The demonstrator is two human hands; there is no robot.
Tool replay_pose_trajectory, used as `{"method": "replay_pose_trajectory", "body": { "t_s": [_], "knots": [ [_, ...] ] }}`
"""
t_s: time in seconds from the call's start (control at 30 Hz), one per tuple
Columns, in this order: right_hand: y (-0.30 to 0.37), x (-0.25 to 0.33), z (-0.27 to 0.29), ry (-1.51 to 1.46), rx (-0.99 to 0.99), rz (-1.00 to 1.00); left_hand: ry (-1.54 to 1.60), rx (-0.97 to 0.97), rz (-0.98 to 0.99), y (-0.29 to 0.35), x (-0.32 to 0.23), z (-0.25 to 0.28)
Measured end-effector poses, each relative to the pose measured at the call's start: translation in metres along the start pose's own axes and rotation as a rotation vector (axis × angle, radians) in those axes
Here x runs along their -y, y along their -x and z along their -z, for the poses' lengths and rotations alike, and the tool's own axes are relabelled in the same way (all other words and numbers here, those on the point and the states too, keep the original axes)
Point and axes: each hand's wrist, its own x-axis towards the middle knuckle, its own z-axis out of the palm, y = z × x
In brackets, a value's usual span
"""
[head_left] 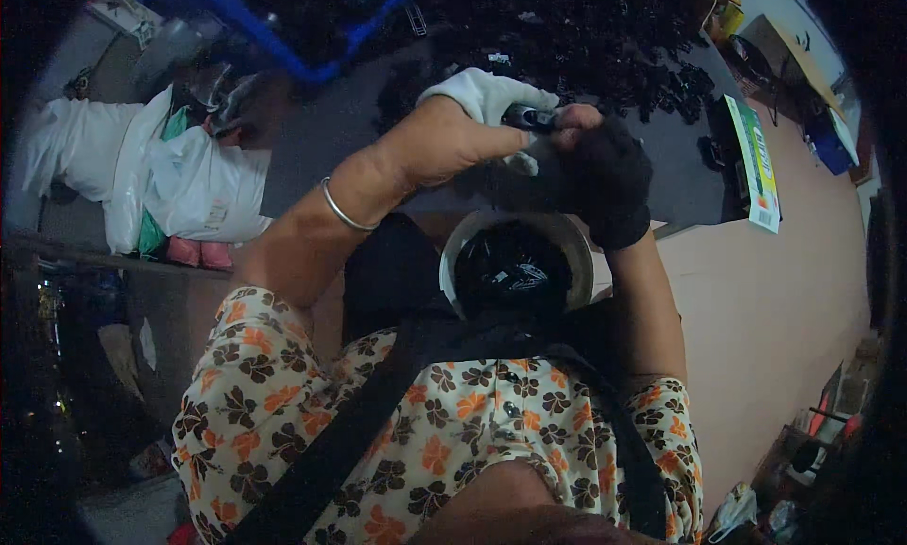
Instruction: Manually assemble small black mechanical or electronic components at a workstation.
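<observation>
My left hand [477, 120] wears a white glove with part of the hand bare, and a metal bangle circles that wrist. Its fingers are closed around a small, shiny black piece [531, 119], whose exact kind I cannot make out. Beside it, my right hand [609, 172] is in a black glove with bare fingertips. Those fingertips pinch at the right end of the same piece. Both hands are held over the dark tabletop [331, 134]. A large heap of small black parts [614, 54] covers its far side.
Below my hands stands a pale round bucket [583, 266] with black parts inside. White plastic bags [198, 181] lie at the left. Blue bars [274, 49] cross the far left of the table. A green and white box [753, 162] sits on the right edge.
</observation>
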Motion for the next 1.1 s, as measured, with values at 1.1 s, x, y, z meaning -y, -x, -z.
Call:
{"method": "replay_pose_trajectory", "body": {
  "t_s": [1.1],
  "knots": [
    [-0.005, -0.018, 0.003, 0.185, 0.382, -0.489, -1.034, -0.255, 0.018, -0.042, 0.051, 0.106]
  ]
}}
